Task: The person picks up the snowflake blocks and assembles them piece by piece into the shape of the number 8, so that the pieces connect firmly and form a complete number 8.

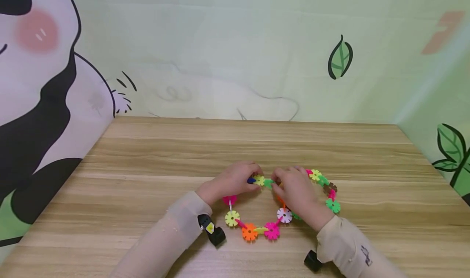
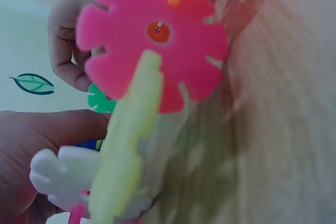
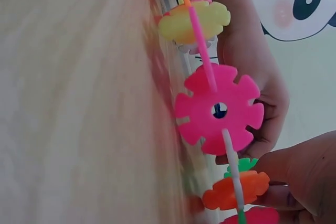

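Head view: a ring of snowflake discs [image 1: 257, 225] lay flat on the desk [image 1: 147, 159], near the middle of the front edge. The left hand [image 1: 235, 183] and the right hand [image 1: 293, 190] met at the ring's far side, fingers curled and pinching adjacent discs there: a yellow disc [image 1: 259, 180] at the left fingertips, a green disc [image 1: 269, 183] just beside it toward the right hand. The ring's near arc lay between the two wrists. A second short chain of discs [image 1: 328, 189] curved off beyond the right hand, toward the right edge. Bare wood lay open behind the hands to the far edge and widely toward both side edges; little room remained between the ring and the front edge.

Left wrist view: a large pink disc [image 2: 152, 35] filled the top, a pale green disc [image 2: 128, 150] edge-on beneath it, a white disc [image 2: 63, 177] lowest. The left thumb lay against the white disc; the right hand showed curled behind the pink one.

Right wrist view: a pink disc [image 3: 219, 109] at centre, a yellow disc [image 3: 194, 22] above it, an orange disc [image 3: 236, 190] below, pinched by right fingers [image 3: 299, 182]. The left hand curled behind the pink disc.
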### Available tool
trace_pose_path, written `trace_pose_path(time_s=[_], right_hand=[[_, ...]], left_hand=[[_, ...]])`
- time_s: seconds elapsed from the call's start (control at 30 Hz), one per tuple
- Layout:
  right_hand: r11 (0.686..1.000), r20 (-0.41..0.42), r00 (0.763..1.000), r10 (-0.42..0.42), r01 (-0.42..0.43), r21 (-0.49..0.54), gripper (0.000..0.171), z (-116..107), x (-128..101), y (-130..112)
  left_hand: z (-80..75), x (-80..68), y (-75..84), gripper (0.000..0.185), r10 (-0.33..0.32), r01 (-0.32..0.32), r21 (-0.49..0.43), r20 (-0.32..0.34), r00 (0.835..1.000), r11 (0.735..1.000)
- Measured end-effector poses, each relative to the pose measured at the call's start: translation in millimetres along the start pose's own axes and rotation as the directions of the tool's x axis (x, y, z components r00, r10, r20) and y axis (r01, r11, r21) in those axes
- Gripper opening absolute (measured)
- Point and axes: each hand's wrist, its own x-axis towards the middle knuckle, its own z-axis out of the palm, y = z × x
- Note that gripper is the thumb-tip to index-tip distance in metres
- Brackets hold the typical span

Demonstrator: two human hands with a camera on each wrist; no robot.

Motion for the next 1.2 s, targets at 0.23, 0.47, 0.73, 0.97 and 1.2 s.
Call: trace_pose_path(time_s=[0.23, 0.47, 0.73, 0.97, 1.2], right_hand=[[1.0, -0.027, 1.0, -0.003, 0.003, 0.01, 0.013, 5.0, -1.0, -1.5], [0.999, -0.064, 0.998, 0.015, -0.012, 0.053, 0.016, 10.3, -1.1, -4.2], [0.998, -0.05, 0.999, 0.015, -0.011, 0.068, 0.014, 9.6, 1.4, -3.3], [0.997, 0.001, 0.999, 0.042, -0.042, 0.07, 0.021, -11.3, -1.1, 2.5], [0.997, 0.171, 0.982, 0.082, -0.082, -0.008, 0.036, -27.6, -14.0, 7.1]], left_hand=[[0.1, -1.2, 1.9, 0.033, 0.004, -0.004, 0.025, 0.001, 1.0, 1.0], [0.7, -4.6, 4.6, 0.035, 0.021, -0.02, 0.029, -0.011, 1.0, 0.999], [1.2, -3.9, 5.8, 0.035, -0.006, 0.007, 0.083, -0.014, 1.0, 0.997], [2.3, -4.4, 7.1, 0.036, 0.004, -0.003, 0.143, -0.009, 1.0, 0.99], [0.7, -6.5, 8.2, 0.042, 0.016, -0.018, 0.12, 0.02, 1.0, 0.993]])
